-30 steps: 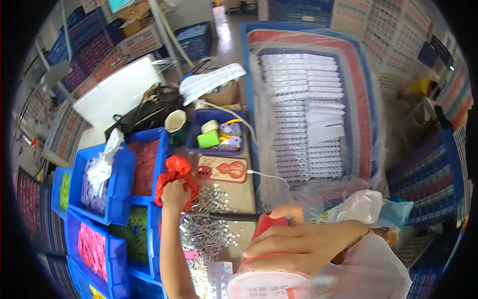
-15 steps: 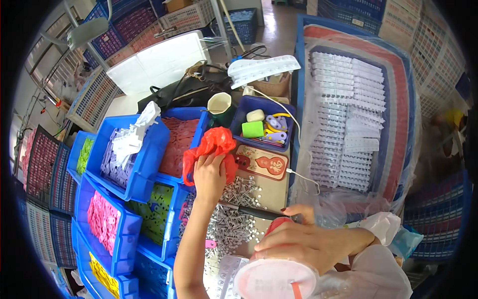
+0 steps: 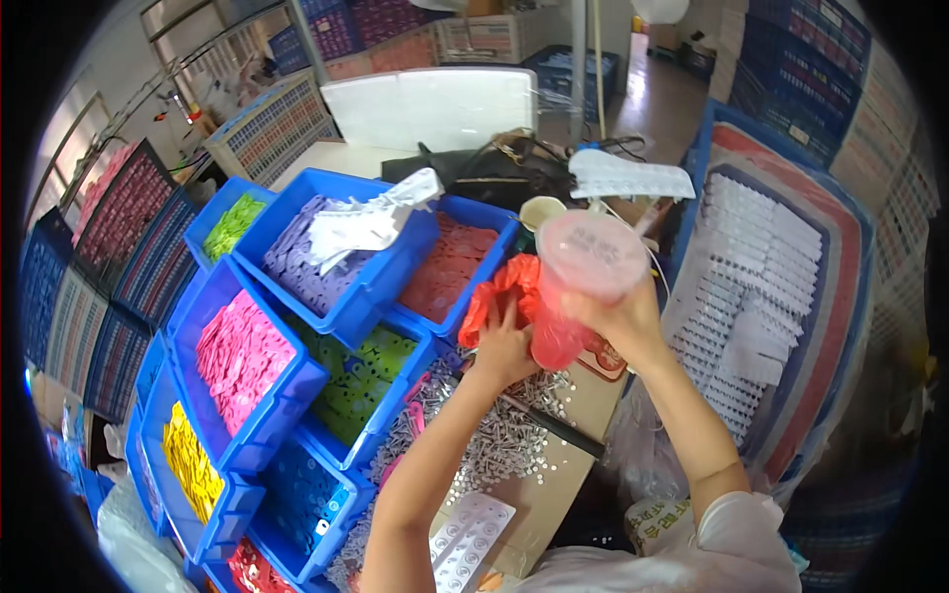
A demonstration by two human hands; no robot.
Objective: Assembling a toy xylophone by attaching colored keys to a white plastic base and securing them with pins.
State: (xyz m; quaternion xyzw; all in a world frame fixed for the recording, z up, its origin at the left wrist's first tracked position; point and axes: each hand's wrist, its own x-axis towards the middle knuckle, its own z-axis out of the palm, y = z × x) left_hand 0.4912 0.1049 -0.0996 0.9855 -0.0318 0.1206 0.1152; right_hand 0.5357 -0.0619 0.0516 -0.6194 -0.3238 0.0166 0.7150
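Observation:
My right hand (image 3: 625, 318) is wrapped round a clear plastic drink cup (image 3: 591, 259) with a pink-red drink, a flat lid and a straw. The cup is tilted, its lid toward me and its lower end close to a crumpled red plastic bag (image 3: 522, 277). My left hand (image 3: 504, 348) grips the near side of that bag, its fingertips partly hidden in the folds. Below both hands, many small metal rivet-like pieces (image 3: 499, 445) lie heaped on the tabletop. Across them rests a tool with a black handle (image 3: 559, 427).
Blue bins hold pink pieces (image 3: 242, 356), green pieces (image 3: 371, 381), yellow pieces (image 3: 190, 463) and purple pieces (image 3: 311, 257). White strips fill a plastic-lined crate (image 3: 850, 336) at right. A clear moulded tray (image 3: 473, 539) lies near me; a white foam board (image 3: 430, 109) stands behind.
My right hand has carried the cup from the lower right up and away from me to the red bag. My left hand stays at the bag. The view has shifted.

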